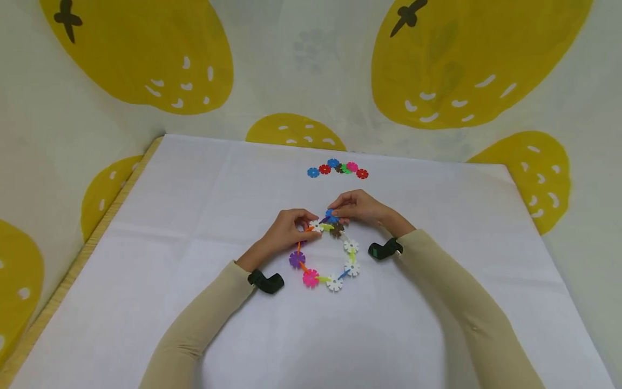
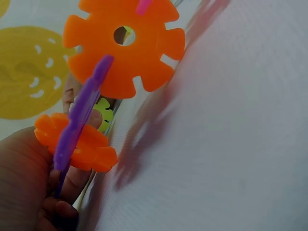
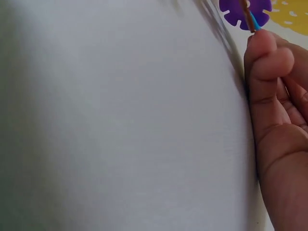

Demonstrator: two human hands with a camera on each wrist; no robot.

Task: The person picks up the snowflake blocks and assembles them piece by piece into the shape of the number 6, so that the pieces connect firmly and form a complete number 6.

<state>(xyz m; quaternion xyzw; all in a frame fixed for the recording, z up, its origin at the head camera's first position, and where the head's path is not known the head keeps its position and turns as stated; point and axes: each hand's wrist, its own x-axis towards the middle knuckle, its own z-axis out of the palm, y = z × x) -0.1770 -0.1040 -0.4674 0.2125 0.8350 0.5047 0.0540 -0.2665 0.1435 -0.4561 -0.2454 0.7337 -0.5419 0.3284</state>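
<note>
A ring of interlocked plastic snowflake discs lies on the table, with a purple disc [image 1: 297, 260], a pink disc [image 1: 311, 278] and a white disc [image 1: 334, 283] along its near side. At the ring's far side, my left hand [image 1: 286, 227] pinches another white snowflake disc [image 1: 316, 226]. Just right of it, my right hand [image 1: 362, 207] pinches a blue snowflake disc [image 1: 332, 215] beside a brown disc [image 1: 337, 230]. An orange disc [image 2: 149, 53] slotted with a purple one looms close in the left wrist view. Fingers partly hide the joints there.
Beyond the ring, a short row of loose discs, among them a blue one [image 1: 313, 172] and a red one [image 1: 362, 174], lies near the back of the white-covered table [image 1: 146, 302]. A patterned curtain [image 1: 311, 70] hangs behind. Both wrists wear black cameras [image 1: 266, 282].
</note>
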